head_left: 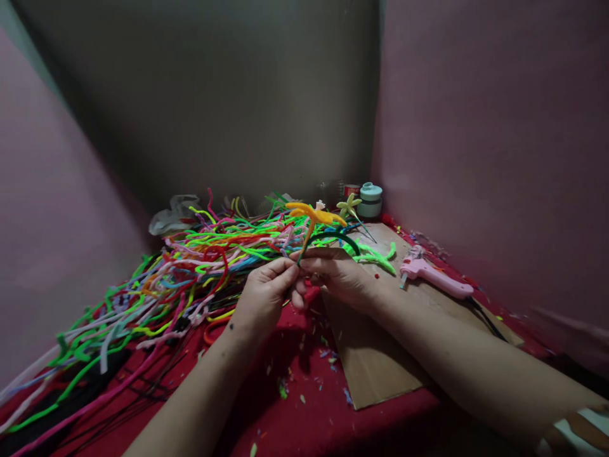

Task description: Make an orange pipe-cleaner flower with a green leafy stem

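An orange pipe-cleaner flower (311, 219) with a pale centre stands upright above my hands. My left hand (269, 285) pinches the lower end of its stem between thumb and fingers. Close against it, my right hand (340, 276) has its fingers closed on a dark green pipe cleaner (340, 235), which meets the stem at the fingertips and arches up and over to the right. Where the green piece joins the stem is partly covered by my fingers.
Many coloured pipe cleaners (228, 244) lie heaped on the left of the red cloth (280, 406). To the right, a pink glue gun (438, 276) and bright green pieces (375, 259) rest on cardboard (375, 368). A yellow flower (349, 205) and mint-coloured container (370, 200) are behind.
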Action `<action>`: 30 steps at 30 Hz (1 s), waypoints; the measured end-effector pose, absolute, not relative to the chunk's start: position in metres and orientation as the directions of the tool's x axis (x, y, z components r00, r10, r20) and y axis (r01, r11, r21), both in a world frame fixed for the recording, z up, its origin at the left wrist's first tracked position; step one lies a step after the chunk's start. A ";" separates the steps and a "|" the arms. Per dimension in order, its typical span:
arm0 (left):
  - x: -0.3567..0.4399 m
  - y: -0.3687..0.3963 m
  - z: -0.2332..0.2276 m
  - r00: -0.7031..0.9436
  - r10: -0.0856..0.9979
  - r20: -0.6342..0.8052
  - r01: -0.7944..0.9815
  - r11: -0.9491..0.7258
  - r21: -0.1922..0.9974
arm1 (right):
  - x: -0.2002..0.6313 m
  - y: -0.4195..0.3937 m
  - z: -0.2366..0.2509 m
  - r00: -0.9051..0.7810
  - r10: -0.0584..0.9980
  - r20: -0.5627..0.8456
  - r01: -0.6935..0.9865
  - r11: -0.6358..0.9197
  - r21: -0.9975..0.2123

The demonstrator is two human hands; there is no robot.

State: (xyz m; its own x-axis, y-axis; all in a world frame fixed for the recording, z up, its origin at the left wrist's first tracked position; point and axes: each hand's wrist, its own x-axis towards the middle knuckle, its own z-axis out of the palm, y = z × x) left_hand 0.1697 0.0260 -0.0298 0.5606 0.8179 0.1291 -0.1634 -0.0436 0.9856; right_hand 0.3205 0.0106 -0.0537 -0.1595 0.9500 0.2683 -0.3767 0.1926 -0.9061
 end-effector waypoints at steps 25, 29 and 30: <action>0.172 0.028 -0.038 0.365 0.882 0.299 0.130 -0.366 0.921 | 0.315 0.020 -0.063 -0.001 0.982 0.190 -0.515 0.162 -0.842; 0.169 0.026 -0.044 0.318 0.814 0.485 0.312 -0.573 0.757 | 0.312 0.014 -0.061 0.008 0.973 0.230 -0.430 0.211 -0.878; 0.168 0.025 -0.044 0.325 0.809 0.489 0.318 -0.581 0.749 | 0.311 0.012 -0.060 -0.006 0.974 0.226 -0.410 0.204 -0.889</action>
